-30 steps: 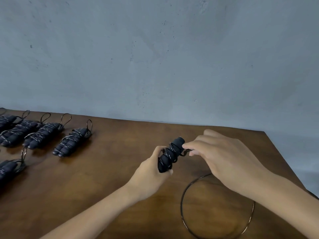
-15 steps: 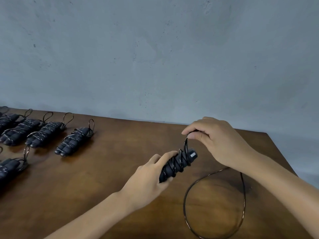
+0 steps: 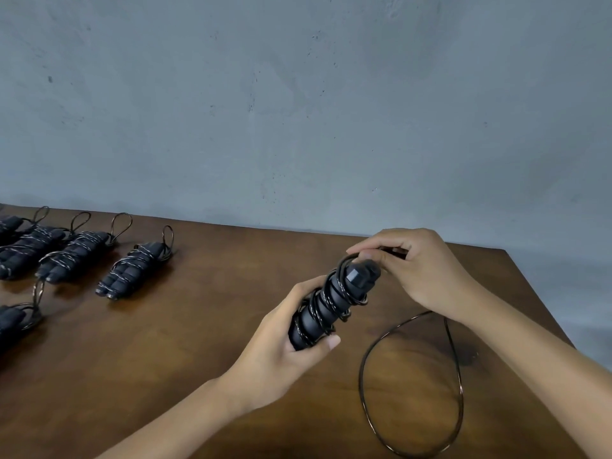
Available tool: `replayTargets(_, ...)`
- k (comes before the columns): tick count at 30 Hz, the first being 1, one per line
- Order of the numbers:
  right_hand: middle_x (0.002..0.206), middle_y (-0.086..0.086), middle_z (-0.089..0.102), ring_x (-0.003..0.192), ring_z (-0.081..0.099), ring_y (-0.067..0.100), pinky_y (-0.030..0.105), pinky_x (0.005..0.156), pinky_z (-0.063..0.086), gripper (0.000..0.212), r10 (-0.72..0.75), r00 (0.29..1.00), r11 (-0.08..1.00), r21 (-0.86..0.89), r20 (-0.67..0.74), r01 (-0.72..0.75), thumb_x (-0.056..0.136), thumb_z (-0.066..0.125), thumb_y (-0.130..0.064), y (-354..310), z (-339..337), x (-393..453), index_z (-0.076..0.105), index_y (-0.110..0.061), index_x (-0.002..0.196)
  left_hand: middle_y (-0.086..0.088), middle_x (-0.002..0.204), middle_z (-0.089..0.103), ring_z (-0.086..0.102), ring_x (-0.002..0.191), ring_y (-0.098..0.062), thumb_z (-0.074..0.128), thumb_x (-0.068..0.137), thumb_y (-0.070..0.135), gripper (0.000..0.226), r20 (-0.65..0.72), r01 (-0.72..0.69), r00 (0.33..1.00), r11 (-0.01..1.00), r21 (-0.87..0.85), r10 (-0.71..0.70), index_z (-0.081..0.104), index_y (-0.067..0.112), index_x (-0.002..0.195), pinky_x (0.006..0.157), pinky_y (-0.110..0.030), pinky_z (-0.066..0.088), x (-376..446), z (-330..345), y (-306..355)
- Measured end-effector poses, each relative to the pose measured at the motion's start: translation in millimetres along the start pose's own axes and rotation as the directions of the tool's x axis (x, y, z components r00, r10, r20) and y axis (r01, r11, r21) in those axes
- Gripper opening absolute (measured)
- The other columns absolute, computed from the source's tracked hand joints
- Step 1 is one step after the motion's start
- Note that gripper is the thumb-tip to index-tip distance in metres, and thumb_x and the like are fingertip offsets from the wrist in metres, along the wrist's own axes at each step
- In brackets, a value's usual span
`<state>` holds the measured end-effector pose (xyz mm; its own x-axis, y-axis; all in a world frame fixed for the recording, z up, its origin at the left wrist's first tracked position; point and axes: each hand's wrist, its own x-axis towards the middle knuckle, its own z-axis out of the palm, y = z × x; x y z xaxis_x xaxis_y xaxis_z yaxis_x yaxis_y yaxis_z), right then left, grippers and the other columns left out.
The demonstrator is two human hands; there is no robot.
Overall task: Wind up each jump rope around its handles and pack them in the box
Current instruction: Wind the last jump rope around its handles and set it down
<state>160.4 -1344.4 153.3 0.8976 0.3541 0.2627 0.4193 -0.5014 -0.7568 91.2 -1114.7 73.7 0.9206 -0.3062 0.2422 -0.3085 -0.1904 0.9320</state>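
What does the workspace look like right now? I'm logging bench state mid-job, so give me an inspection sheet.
Surface: brown wooden table.
Job's things: jump rope handles, partly wound; loose rope loop on table; wound ropes at left. No box in view.
Clutter: nothing seen.
Grippers: left hand grips handles; right hand pinches rope at their top.
Cables: nothing seen.
Surroundings: grey wall.

I see a dark brown wooden table (image 3: 185,342) with a smooth, faintly glossy finish. The jump rope handles (image 3: 326,306) look matt black, foam-like; the thin cord (image 3: 366,385) has a slight sheen. The grey wall (image 3: 298,111) appears rough and matt.
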Motion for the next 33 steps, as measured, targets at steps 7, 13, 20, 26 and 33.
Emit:
replayTargets(7, 0.092, -0.024, 0.075, 0.098, 0.069, -0.001, 0.025, 0.092, 0.052, 0.021, 0.025, 1.000, 0.994, -0.108, -0.013, -0.026, 0.100, 0.061, -0.028, 5.2, 2.0, -6.8, 0.075, -0.037, 0.113, -0.014, 0.111, 0.064, 0.046, 0.065, -0.016, 0.073, 0.096, 0.007, 0.056, 0.005, 0.108, 0.994, 0.938, -0.330, -0.113, 0.053, 0.044, 0.133, 0.051, -0.027, 0.038, -1.4, 2.4, 2.9)
replayTargets(13, 0.088, -0.027, 0.073, 0.093, 0.068, -0.001, 0.018, 0.091, 0.050, 0.016, 0.046, 0.998, 0.983, -0.178, -0.042, -0.053, 0.100, 0.061, -0.031, 10.3, 1.9, -9.5, 0.073, -0.040, 0.106, -0.014, 0.111, 0.065, 0.039, 0.075, -0.034, 0.073, 0.091, 0.016, 0.038, -0.022, 0.134, 0.986, 0.866, -0.481, -0.165, 0.058, 0.031, 0.122, 0.046, -0.025, 0.034, 3.4, 2.2, 4.4)
replayTargets(20, 0.078, -0.024, 0.071, 0.086, 0.066, -0.001, 0.019, 0.076, 0.046, 0.011, 0.083, 0.992, 0.967, -0.234, -0.097, -0.104, 0.097, 0.065, -0.036, 8.9, -2.8, -14.0, 0.076, -0.036, 0.092, -0.010, 0.110, 0.067, 0.043, 0.072, -0.028, 0.074, 0.089, 0.023, 0.041, -0.007, 0.221, 0.958, 0.756, -0.617, -0.285, 0.059, 0.026, 0.127, 0.046, -0.025, 0.031, 2.9, -1.1, 4.6)
replayTargets(26, 0.088, -0.030, 0.070, 0.094, 0.063, -0.007, 0.018, 0.088, 0.050, 0.013, 0.056, 0.995, 0.926, -0.369, -0.082, -0.082, 0.098, 0.065, -0.034, 1.5, -10.9, -18.7, 0.077, -0.035, 0.102, -0.009, 0.109, 0.068, 0.043, 0.072, -0.027, 0.078, 0.085, 0.027, 0.042, 0.026, 0.318, 0.920, 0.706, -0.633, -0.391, 0.061, 0.026, 0.124, 0.045, -0.024, 0.031, 3.8, -3.9, 3.7)
replayTargets(33, 0.107, -0.021, 0.062, 0.085, 0.059, 0.003, 0.024, 0.074, 0.049, 0.030, -0.063, 0.985, 0.736, -0.660, 0.158, 0.153, 0.106, 0.047, -0.027, -21.2, -15.0, -16.6, 0.062, -0.033, 0.132, -0.010, 0.104, 0.069, 0.036, 0.074, -0.027, 0.078, 0.092, 0.022, 0.040, 0.155, 0.483, 0.853, 0.638, -0.600, -0.499, 0.060, 0.024, 0.128, 0.045, -0.022, 0.034, 12.8, -12.0, 2.6)
